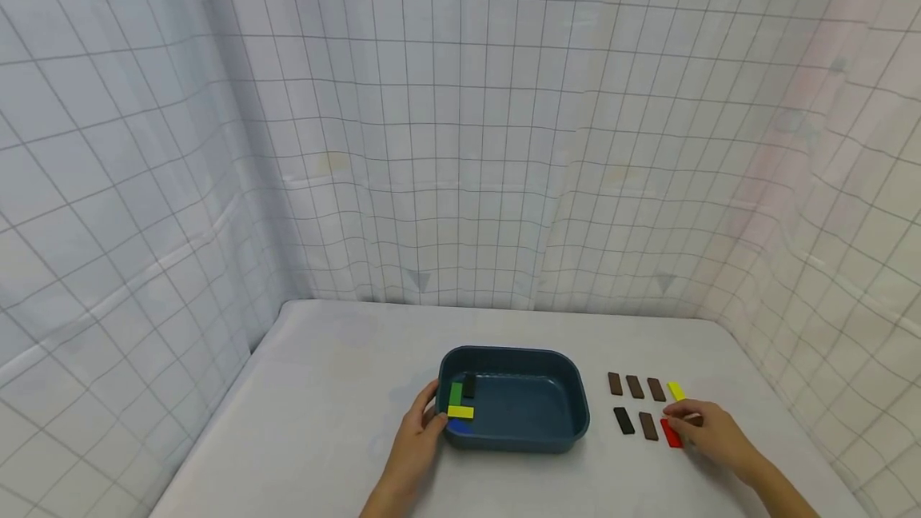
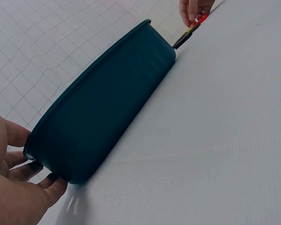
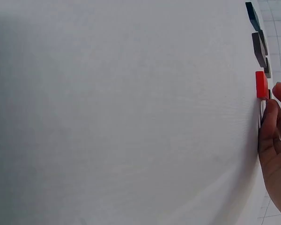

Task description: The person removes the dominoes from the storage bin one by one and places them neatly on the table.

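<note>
My left hand (image 1: pixel 416 440) grips the tray (image 1: pixel 514 445); red tile (image 1: pixel 672 436) beside my right hand (image 1: pixel 712 432), whose hold I can't tell. Likely picking; next wants neat pinch.

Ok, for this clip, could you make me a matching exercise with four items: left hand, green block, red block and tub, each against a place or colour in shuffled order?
1. Left hand
2. Green block
3. Red block
4. Tub

A. Dark teal
B. On the white table, beside the right hand
C. Touching the tub's left end
D. Inside the tub

Pairs: 1-C, 2-D, 3-B, 4-A
</note>
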A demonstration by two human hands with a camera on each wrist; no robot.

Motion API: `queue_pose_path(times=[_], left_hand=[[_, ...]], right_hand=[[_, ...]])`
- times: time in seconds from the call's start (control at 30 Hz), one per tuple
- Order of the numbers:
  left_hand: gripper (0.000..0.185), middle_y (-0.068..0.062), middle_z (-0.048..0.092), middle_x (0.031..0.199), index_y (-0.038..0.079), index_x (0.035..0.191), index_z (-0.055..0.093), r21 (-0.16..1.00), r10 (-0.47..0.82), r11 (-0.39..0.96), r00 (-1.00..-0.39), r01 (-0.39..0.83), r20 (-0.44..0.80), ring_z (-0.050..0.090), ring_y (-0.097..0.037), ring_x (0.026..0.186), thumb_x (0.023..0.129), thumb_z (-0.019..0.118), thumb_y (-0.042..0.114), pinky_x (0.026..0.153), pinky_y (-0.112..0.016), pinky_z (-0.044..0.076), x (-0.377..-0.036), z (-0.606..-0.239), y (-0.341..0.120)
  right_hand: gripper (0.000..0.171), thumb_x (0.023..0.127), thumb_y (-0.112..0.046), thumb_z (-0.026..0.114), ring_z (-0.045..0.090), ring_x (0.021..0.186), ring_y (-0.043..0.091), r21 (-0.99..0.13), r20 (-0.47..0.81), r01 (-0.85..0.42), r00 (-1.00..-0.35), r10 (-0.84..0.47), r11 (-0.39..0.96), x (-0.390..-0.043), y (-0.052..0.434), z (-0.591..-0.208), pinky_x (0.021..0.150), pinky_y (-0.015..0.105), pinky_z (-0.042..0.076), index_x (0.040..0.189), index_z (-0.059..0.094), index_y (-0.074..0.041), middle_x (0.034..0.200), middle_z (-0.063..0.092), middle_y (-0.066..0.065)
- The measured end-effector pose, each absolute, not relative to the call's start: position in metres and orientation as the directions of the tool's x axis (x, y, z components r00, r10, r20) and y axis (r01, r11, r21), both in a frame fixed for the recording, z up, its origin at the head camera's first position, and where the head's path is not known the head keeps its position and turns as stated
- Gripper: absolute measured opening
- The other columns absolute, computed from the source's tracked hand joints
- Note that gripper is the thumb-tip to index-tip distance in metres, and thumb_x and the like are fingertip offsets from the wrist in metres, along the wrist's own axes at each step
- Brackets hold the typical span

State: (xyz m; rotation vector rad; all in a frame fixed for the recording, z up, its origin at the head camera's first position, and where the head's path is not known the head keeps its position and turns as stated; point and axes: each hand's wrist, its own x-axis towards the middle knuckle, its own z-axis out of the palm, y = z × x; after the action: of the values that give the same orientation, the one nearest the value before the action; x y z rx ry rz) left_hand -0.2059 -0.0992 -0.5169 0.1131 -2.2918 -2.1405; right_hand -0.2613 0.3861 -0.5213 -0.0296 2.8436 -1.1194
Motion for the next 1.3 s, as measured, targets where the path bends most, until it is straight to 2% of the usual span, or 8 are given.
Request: queue_pose_path(times=[0.33, 0.67, 0.97, 1.2, 1.3], left_hand=[[0.059, -0.025, 0.027, 0.164, 0.005, 0.16, 0.035, 0.996, -0.057, 0.067, -0.997, -0.059, -0.055, 0.032, -0.049, 0.146, 0.103, 0.051, 0.003, 0.114, -0.063, 0.03, -0.206, -0.514, -0.099], [0.06, -0.025, 0.028, 0.164, 0.004, 0.16, 0.034, 0.997, -0.048, 0.064, -0.998, -0.052, -0.049, 0.033, -0.048, 0.146, 0.103, 0.051, 0.003, 0.114, -0.063, 0.031, -0.205, -0.513, -0.098], [0.059, -0.025, 0.027, 0.164, 0.006, 0.161, 0.034, 0.995, -0.063, 0.079, -0.996, -0.069, -0.064, 0.033, -0.048, 0.146, 0.104, 0.051, 0.005, 0.114, -0.063, 0.032, -0.203, -0.514, -0.1], [0.06, -0.024, 0.028, 0.164, 0.007, 0.161, 0.035, 0.994, -0.055, 0.079, -0.996, -0.077, -0.073, 0.032, -0.05, 0.146, 0.103, 0.052, 0.006, 0.114, -0.064, 0.03, -0.203, -0.514, -0.101], [0.06, -0.024, 0.026, 0.165, 0.008, 0.161, 0.034, 0.995, -0.036, 0.063, -0.997, -0.075, -0.073, 0.031, -0.048, 0.147, 0.104, 0.051, 0.006, 0.114, -0.063, 0.03, -0.204, -0.514, -0.101]], right_hand=[[0.024, 0.099, -0.021, 0.072, 0.065, 0.095, 0.021, -0.711, 0.003, -0.115, -0.987, -0.161, 0.693, -0.269, 0.374, -0.501, 0.072, 0.029, 0.055, 0.117, 0.074, -0.005, 0.119, 0.07, 0.011], [0.032, 0.101, -0.02, 0.069, 0.066, 0.103, 0.029, -0.809, 0.037, -0.177, -0.967, -0.252, 0.561, -0.279, 0.332, -0.484, 0.082, 0.026, 0.056, 0.125, 0.069, 0.001, 0.121, 0.07, 0.016], [0.033, 0.102, -0.023, 0.067, 0.067, 0.103, 0.04, -0.836, 0.112, -0.282, -0.927, -0.359, 0.47, -0.29, 0.282, -0.48, 0.084, 0.035, 0.058, 0.125, 0.068, 0.002, 0.12, 0.068, 0.02], [0.031, 0.103, -0.02, 0.065, 0.069, 0.1, 0.027, -0.833, 0.14, -0.345, -0.887, -0.439, 0.432, -0.3, 0.25, -0.479, 0.082, 0.028, 0.057, 0.125, 0.068, 0.002, 0.118, 0.07, 0.018], [0.032, 0.103, -0.02, 0.065, 0.068, 0.1, 0.029, -0.825, 0.154, -0.367, -0.878, -0.453, 0.43, -0.304, 0.243, -0.478, 0.081, 0.028, 0.057, 0.125, 0.068, 0.003, 0.119, 0.07, 0.02]])
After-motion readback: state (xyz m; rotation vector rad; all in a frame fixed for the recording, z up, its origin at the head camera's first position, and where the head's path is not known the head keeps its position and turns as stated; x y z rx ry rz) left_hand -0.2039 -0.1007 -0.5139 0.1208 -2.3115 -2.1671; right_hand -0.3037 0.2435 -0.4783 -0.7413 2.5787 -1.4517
